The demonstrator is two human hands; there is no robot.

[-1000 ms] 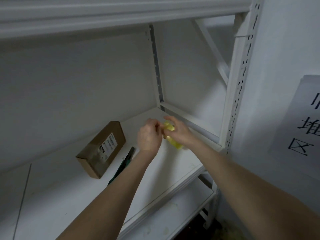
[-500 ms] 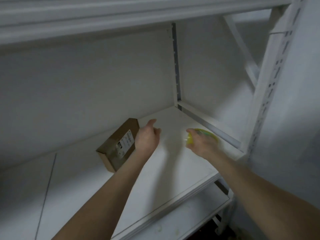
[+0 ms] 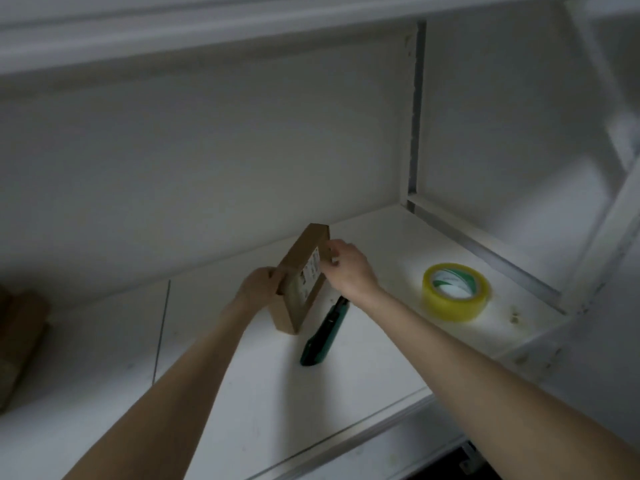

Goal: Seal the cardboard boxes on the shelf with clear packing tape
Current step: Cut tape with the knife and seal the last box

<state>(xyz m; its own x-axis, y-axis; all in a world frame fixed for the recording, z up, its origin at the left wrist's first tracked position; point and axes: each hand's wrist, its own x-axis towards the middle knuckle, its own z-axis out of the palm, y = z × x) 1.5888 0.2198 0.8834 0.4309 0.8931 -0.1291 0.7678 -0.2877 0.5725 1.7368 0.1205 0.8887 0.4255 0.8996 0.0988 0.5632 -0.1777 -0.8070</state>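
This looked like a storeroom or packing area. A white metal shelf (image 3: 381, 244) with a steel upright (image 3: 415, 116) filled the frame. At centre were a labelled cardboard box (image 3: 304, 282) and a green utility knife (image 3: 322, 337); at right, a roll of packing tape (image 3: 455, 292); at far left, more cardboard (image 3: 17, 341).
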